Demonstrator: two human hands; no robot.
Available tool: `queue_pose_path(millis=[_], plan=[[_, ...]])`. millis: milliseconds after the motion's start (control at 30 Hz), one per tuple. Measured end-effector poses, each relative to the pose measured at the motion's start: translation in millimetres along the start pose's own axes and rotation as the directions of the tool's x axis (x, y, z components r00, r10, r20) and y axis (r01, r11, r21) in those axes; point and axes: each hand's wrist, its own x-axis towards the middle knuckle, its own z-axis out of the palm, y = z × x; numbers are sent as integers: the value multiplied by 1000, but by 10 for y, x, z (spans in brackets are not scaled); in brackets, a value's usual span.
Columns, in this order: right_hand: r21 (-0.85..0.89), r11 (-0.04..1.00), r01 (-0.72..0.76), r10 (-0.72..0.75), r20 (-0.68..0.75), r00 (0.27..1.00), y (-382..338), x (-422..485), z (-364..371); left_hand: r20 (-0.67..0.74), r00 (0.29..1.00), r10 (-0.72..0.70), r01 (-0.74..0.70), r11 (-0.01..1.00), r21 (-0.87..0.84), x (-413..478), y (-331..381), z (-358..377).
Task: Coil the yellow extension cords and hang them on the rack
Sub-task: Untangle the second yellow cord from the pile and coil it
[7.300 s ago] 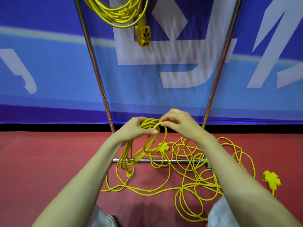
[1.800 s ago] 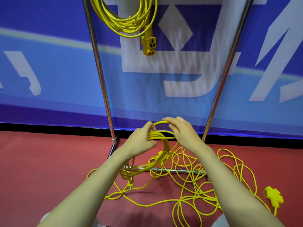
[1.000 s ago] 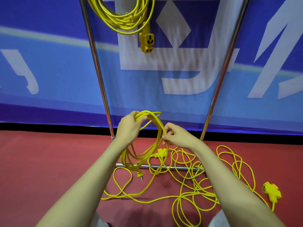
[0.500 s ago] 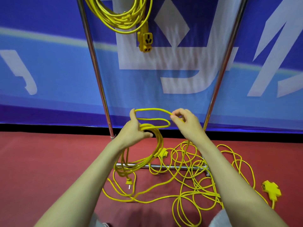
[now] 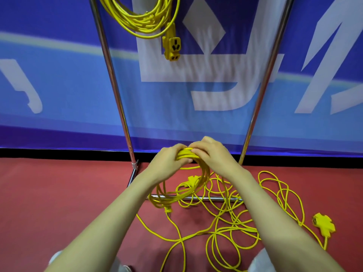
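My left hand (image 5: 169, 163) grips the top of a partly wound yellow cord coil (image 5: 188, 189), which hangs down in front of the rack's base bar. My right hand (image 5: 212, 154) presses on the same bunch of loops from the right, touching the left hand. The coil's plug (image 5: 168, 210) dangles at its bottom. The loose rest of the yellow cord (image 5: 231, 218) sprawls tangled on the red floor, ending in a yellow socket block (image 5: 323, 224) at the right. A finished yellow coil (image 5: 141, 18) with its socket block (image 5: 172, 46) hangs from the rack at the top.
The rack's two metal uprights (image 5: 114, 85) (image 5: 263, 89) rise left and right of my hands, joined by a low base bar (image 5: 212, 198). A blue banner wall (image 5: 59, 85) stands behind. Red floor (image 5: 59, 193) spreads to the left.
My right hand has brought a new loop over to the left hand and now closes on the bunch; half a second ago it held the loop apart to the right.
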Motion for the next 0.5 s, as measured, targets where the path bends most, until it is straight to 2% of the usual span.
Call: queue_pose_path(millis=[67,167,300,367,433,500], plan=[[66,998,-5,8,-42,999,-18,-1,-9,-35,998,-43,44,999,27,14,10,-12],[20,1000,-21,23,-65,998,-62,4,-10,-92,991,-94,102,992,81,48,-6,-17],[-3,975,-222,222,44,974,-56,43,26,-191,965,-181,204,973,110,86,-47,-16],[-13,959,-283,281,177,943,-14,36,64,-241,941,-236,255,966,47,113,-57,-86],[-17,958,-288,279,307,910,22,10,108,-287,911,-296,279,955,-99,136,-84,-189],[92,937,-336,297,296,908,40,-1,127,-297,890,-346,287,931,-224,138,-123,-282]])
